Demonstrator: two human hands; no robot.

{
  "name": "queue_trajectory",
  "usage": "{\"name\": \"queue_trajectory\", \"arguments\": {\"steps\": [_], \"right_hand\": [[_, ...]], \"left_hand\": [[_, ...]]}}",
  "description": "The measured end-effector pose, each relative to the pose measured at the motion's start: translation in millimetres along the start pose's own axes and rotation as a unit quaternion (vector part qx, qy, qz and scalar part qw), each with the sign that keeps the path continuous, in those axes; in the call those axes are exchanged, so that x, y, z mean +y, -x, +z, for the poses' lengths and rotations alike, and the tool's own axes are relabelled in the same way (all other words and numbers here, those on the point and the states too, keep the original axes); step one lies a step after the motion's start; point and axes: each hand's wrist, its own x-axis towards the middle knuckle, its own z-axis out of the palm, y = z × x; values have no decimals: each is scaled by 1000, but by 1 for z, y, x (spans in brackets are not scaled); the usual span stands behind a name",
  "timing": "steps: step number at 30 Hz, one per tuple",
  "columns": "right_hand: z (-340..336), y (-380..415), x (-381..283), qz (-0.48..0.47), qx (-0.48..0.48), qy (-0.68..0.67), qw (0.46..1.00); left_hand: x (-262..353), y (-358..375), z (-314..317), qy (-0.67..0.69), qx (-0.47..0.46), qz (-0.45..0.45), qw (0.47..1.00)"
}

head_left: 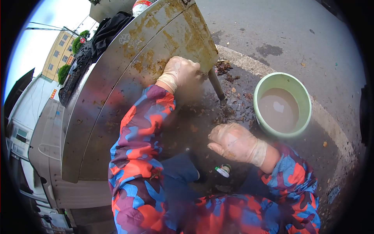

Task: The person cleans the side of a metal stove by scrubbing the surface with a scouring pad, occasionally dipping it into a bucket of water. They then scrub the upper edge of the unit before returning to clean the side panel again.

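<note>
Left hand [180,71] at stained metal panel [121,84]
You have it curled, right hand [235,144] half-curled; contents of both cannot be told. Press evenly across the brown residue [191,32].

Yellow building [57,52] beyond green trees [76,45]

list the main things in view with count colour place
metal panel: one, stained grey, left and centre
leg: one, grey, beside panel
bucket: one, pale green, right
liquid: one pool, murky grey, in bucket
cloth: one, black, top left
container: one, white and red, top edge
small object: one, white and green, lower centre
leaves: many, brown, beside bucket
buildings: several, yellow and white, far left
sleeves: two, red, blue and purple, lower half
left hand: one, pale glove, over panel
right hand: one, pale glove, left of bucket
</note>
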Motion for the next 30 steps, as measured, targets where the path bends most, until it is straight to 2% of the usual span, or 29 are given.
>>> {"name": "queue_trajectory", "arguments": {"steps": [2, 4, 7, 8, 10, 12, 15, 17, 20, 23, 24, 26, 30], "right_hand": [[1, 2, -1, -5, 7, -6, 1000], [-1, 6, -2, -10, 12, -13, 1000], [-2, 9, -1, -8, 1, -10, 1000], [-2, 9, 1, -6, 5, -16, 1000], [-3, 8, 2, -6, 4, -24, 1000], [-7, 7, 2, -1, 2, -23, 1000], [-4, 5, 3, -8, 5, -16, 1000], [-2, 6, 1, -11, 11, -19, 1000], [-3, 9, -1, -9, -1, -20, 1000], [-8, 8, -2, -6, -18, -19, 1000], [-8, 7, -2, -7, -22, -22, 999], [-4, 4, 2, -10, -14, -23, 1000], [0, 3, 0, -7, -9, -27, 1000]], "left_hand": [[2, 5, -5, 0, 5, 3, 1000], [10, 25, -14, 0, -126, -21, 992], [6, 68, -6, -32, -89, 21, 995], [0, 65, 0, -34, -89, 21, 995], [-11, 55, 6, -51, 4, 64, 997], [-17, 26, 8, -46, 48, 33, 997], [-15, 13, 1, -45, 65, 32, 996], [-11, 21, -3, -65, -4, 19, 998], [-5, 65, -7, -71, 18, 38, 997], [-5, 78, -7, -67, 23, 27, 997], [-8, 72, -4, -66, 22, 24, 997], [-18, 35, -3, -59, 101, -2, 993], [-23, -1, 1, -81, 133, -24, 988]]}}
